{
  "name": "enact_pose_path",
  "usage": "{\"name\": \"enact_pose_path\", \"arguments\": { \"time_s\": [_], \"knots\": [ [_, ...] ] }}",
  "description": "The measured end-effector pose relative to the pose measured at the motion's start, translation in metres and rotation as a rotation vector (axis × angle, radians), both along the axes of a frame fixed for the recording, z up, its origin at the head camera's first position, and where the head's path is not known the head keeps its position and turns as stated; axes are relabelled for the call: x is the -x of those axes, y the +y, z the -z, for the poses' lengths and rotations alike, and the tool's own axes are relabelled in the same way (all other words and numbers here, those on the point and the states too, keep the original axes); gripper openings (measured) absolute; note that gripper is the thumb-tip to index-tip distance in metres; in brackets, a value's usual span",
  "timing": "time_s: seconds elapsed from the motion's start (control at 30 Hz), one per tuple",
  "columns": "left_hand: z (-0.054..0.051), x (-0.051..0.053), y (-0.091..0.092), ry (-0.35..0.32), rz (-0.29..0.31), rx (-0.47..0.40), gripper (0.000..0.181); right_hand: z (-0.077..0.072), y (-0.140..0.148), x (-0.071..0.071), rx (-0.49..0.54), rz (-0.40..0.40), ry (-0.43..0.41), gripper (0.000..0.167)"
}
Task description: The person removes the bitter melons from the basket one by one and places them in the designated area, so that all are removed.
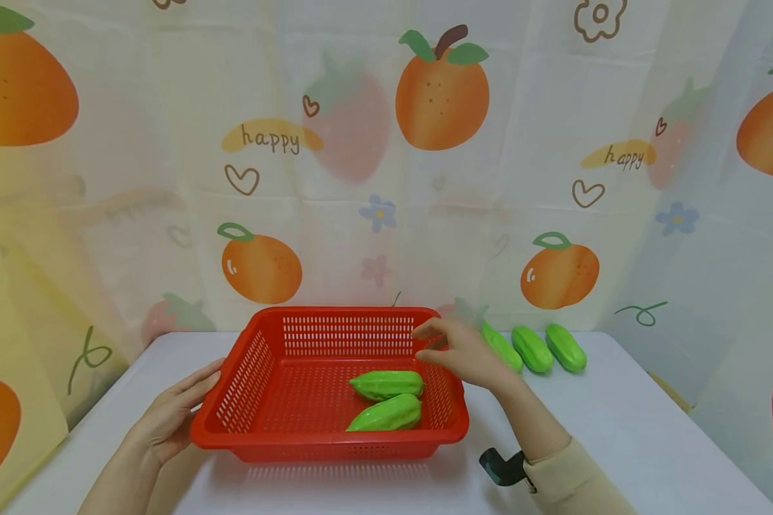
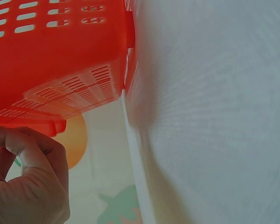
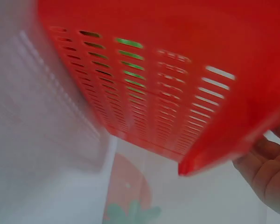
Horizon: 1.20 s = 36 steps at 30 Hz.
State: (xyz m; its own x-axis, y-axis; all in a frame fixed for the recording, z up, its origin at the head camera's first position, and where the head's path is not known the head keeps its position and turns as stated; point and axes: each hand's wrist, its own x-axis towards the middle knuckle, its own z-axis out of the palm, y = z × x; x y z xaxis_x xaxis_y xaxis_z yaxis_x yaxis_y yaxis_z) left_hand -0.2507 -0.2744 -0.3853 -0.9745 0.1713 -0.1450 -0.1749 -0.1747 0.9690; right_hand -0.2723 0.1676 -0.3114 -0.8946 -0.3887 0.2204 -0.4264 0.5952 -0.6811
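1. The right hand, fingers apart and holding nothing, is over the red basket's 2 o'clock edge.
2. The left hand holds its 9 o'clock edge, fingertips hidden.
3. Inside, toward 4 o'clock, lie two green veggies, one partly hidden.
4. At 3 o'clock, three more veggies sit on the counter, one partly covered.

Reads "happy" in brown handwritten-style lowercase on an orange-yellow patch of the printed backdrop, above the left half of the far edge of the desk. Reads "happy" again, on a second such patch of the backdrop, above the desk's far right corner. Shows pale, illegible lettering-like marks above the far left corner
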Motion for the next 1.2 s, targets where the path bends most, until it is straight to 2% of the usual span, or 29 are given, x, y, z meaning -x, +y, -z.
{"name": "enact_pose_path", "arguments": {
  "time_s": [0.4, 0.67, 0.87, 1.2],
  "knots": [
    [0.001, 0.001, -0.001, 0.007, 0.005, -0.002, 0.03, 0.01, -0.015, 0.014, 0.037, -0.08, -0.068, 0.029],
    [0.001, 0.001, -0.001, -0.004, -0.001, -0.001, 0.03, 0.017, -0.028, 0.023, 0.044, -0.051, -0.118, 0.028],
    [0.0, 0.0, 0.0, -0.003, -0.002, -0.001, 0.03, 0.019, -0.037, 0.031, 0.054, -0.057, -0.117, 0.028],
    [0.0, 0.0, 0.0, -0.005, 0.0, -0.001, 0.031, 0.027, -0.046, 0.041, 0.007, -0.069, -0.134, 0.032]
  ]
}}
